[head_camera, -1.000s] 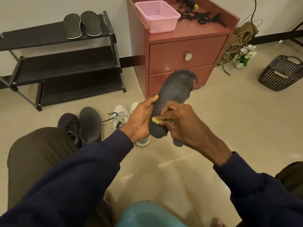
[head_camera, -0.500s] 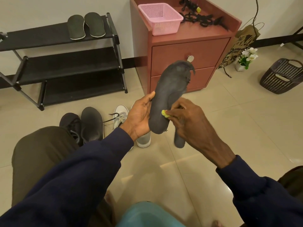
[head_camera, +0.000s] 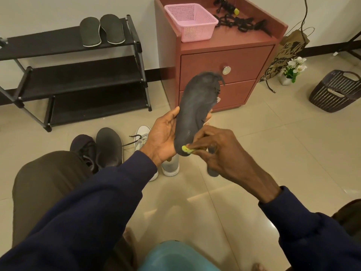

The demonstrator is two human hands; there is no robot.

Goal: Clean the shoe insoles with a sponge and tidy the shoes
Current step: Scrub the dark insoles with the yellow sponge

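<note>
Sponge [head_camera: 186, 149] slid heelward; right hand [head_camera: 220, 151] pinches it, left hand [head_camera: 164, 137] grips insole [head_camera: 197, 100].

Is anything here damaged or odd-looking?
Yes: the dark insole held in the left hand is torn at its toe end, ragged strips curling off the edge. The right hand pinches a yellow sponge against its heel.

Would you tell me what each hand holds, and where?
The left hand grips the dark insole across its middle; the right hand pinches the yellow sponge, mostly hidden, at the insole's heel.
</note>
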